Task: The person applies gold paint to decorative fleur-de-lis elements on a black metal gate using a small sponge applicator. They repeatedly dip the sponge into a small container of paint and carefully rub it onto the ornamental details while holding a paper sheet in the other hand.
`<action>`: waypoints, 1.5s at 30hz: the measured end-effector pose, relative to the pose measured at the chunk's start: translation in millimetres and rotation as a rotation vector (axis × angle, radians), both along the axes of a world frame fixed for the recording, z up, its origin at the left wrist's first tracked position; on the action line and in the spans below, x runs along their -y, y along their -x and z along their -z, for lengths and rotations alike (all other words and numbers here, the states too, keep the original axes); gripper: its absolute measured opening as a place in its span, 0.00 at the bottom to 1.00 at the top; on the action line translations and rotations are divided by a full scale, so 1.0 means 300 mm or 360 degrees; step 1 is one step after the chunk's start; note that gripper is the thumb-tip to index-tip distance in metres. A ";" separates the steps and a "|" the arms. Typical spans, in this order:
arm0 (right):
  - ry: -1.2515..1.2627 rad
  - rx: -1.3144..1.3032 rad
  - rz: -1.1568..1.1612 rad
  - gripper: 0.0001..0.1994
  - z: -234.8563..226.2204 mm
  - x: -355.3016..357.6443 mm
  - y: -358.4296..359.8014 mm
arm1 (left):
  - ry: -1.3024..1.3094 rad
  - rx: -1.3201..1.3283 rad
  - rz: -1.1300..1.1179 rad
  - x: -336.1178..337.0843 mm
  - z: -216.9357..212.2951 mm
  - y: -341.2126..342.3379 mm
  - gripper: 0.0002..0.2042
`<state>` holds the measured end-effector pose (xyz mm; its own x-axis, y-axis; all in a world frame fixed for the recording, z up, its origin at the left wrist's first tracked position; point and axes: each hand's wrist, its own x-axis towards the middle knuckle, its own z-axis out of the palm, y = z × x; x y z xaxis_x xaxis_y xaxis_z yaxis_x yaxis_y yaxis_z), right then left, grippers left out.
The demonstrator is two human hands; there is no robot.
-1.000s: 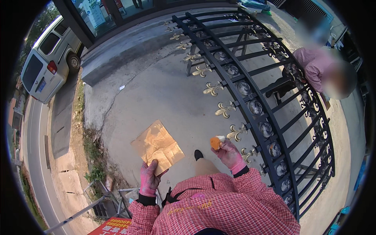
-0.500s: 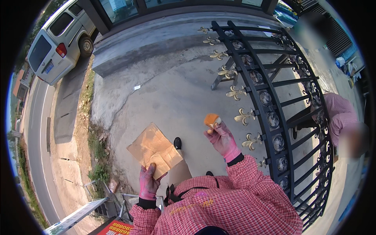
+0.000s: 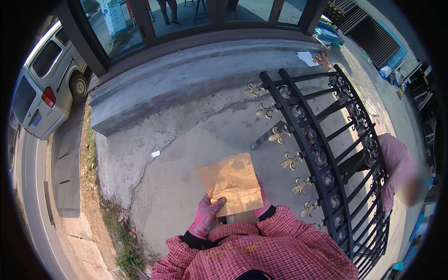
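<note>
Left hand: the left hand [image 3: 205, 217], in a pink work glove, is clamped on the lower left corner of the sheet, thumb on top, at about 7 o'clock from the sheet's middle.
Right hand: the right hand [image 3: 262, 205] is mostly hidden behind the sheet's lower right edge (only a strip of pink glove shows); whether its fingers are together or apart cannot be told.
Sheet: a brown sheet of crumpled paper [image 3: 231, 183], possibly sandpaper, is held flat in front of the chest, above the concrete ground [image 3: 177, 154], near picture centre.
Sleeves: red checked shirt sleeves [image 3: 289, 242] enter from 6 o'clock.
Gate: a black wrought-iron gate panel [image 3: 326, 149] with gold fleur-de-lis tips [image 3: 290, 161] lies propped at 3 o'clock from the sheet, well apart from both hands.
Co-worker: a person in a pink top [image 3: 396, 168] stands on the far side of the gate, at 3 o'clock.
Kerb: a raised concrete step [image 3: 186, 74] runs across at 12 o'clock.
Vehicle: a silver van [image 3: 44, 88] is parked at 10 o'clock.
</note>
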<state>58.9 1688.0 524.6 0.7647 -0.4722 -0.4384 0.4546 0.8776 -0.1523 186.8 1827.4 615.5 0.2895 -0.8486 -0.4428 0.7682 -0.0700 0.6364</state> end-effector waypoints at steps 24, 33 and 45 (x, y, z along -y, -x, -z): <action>0.0665 -0.0020 0.0259 0.17 -0.015 1.163 -1.198 | -0.0105 0.0300 0.0501 1.515 -0.122 -1.306 0.19; 0.0637 -0.0398 0.1016 0.17 -0.035 1.533 -1.235 | -0.0116 0.0284 0.1209 2.124 -0.058 -1.357 0.19; 0.0484 -0.0968 0.1392 0.18 -0.014 2.309 -1.059 | -0.0268 0.0653 0.1363 2.991 -0.089 -1.343 0.22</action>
<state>376.8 995.1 528.8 -0.1888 -0.8962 -0.4016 0.6755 0.1783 -0.7155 589.7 930.2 642.2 -0.2391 -0.7786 -0.5801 0.1340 -0.6182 0.7745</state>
